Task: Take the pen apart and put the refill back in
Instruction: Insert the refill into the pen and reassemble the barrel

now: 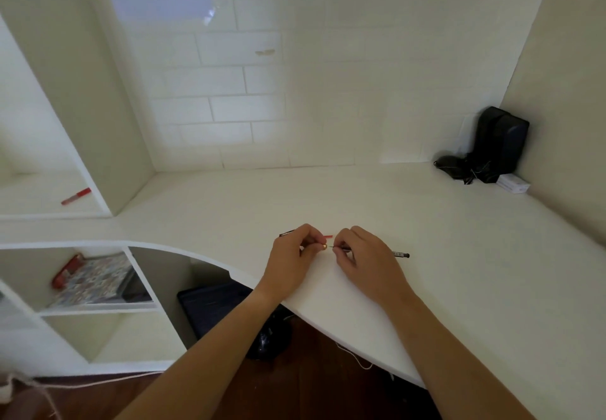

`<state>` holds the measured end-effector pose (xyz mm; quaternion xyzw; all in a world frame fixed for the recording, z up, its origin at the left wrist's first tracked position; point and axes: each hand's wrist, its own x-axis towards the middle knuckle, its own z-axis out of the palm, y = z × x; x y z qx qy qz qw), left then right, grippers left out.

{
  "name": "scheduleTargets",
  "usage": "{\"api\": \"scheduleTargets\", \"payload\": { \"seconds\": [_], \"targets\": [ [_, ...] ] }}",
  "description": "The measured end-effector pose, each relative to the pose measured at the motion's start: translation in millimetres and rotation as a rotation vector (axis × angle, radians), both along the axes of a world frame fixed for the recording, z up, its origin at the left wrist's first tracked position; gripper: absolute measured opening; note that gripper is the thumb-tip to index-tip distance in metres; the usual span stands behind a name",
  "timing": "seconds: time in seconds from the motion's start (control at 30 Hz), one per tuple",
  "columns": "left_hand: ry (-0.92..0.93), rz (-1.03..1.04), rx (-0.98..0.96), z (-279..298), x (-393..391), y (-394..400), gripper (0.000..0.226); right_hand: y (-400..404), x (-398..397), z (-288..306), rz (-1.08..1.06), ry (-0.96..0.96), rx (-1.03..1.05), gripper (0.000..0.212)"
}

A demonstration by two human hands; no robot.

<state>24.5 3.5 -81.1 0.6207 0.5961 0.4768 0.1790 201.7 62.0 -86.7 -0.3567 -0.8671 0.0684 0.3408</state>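
My left hand (295,252) pinches a small brass-coloured pen part (324,247) at its fingertips; a dark pen piece (286,233) pokes out behind that hand to the left. A short red piece (328,236) lies on the desk just beyond the fingertips. My right hand (364,252) grips a thin dark refill (398,254), whose fine tip points left toward the brass part, a small gap away. The refill's far end sticks out to the right of my hand over the white desk (426,239).
A black pouch with cables (492,147) and a small white box (512,184) sit in the far right corner. A red marker (76,196) lies on a left shelf. Lower shelves hold a patterned book (98,278) and a red case (67,272). The desk's curved front edge runs under my wrists.
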Motion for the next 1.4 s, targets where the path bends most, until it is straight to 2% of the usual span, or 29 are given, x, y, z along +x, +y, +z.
{"api": "scheduleTargets", "payload": {
  "seconds": [0.37,0.8,1.0,1.2,1.4],
  "targets": [
    [-0.012,-0.001,-0.002,1.6,2.6,-0.1,0.012,0.5,-0.3,-0.5,-0.003,0.0,0.017,0.004],
    [0.003,-0.018,-0.007,4.7,5.7,-1.2,0.009,2.3,-0.3,-2.5,0.094,0.039,-0.041,0.002],
    [0.01,-0.012,0.005,3.5,4.3,-1.0,0.009,-2.7,0.3,1.8,0.1,0.063,-0.046,0.021],
    [0.015,-0.029,0.01,5.1,4.2,-3.0,0.01,-2.6,1.1,2.1,0.116,0.057,0.045,0.004],
    [-0.008,-0.035,0.014,7.1,3.6,-4.0,0.01,-1.8,0.4,2.4,0.12,0.067,-0.006,0.012]
  ]
}}
